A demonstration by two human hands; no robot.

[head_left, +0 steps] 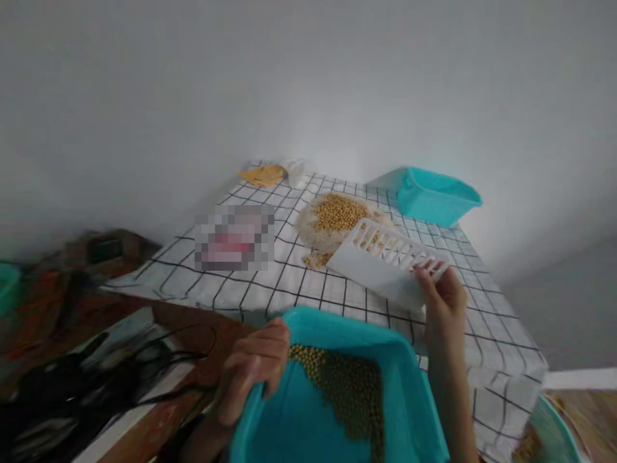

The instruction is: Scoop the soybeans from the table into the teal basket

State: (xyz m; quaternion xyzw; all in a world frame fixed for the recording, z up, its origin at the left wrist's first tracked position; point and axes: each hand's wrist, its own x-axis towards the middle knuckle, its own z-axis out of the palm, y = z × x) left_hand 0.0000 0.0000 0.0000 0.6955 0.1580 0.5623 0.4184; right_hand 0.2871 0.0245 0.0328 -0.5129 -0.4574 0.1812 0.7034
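Observation:
My left hand [255, 360] is closed over the left rim of a turquoise plastic bin [299, 418], which sits below the table's front edge. Small round soybeans [349, 386] lie along the bin's far and right side, partly in shadow. With my right hand [441, 289] I grip the right end of a white slotted plastic tray [373, 270], tilted over the table. A few soybeans show through its slots. Beyond it, a heap of soybeans [337, 212] rests on a pale, see-through sheet or shallow dish, and some loose ones lie beside the tray's left corner.
A second turquoise bin [434, 196] stands at the back right of the table with a checked cloth [289, 283]. A yellow cloth-like item [264, 175] and a white cup-like container [296, 173] are at the back left. Black cables [159, 360] lie on the floor left.

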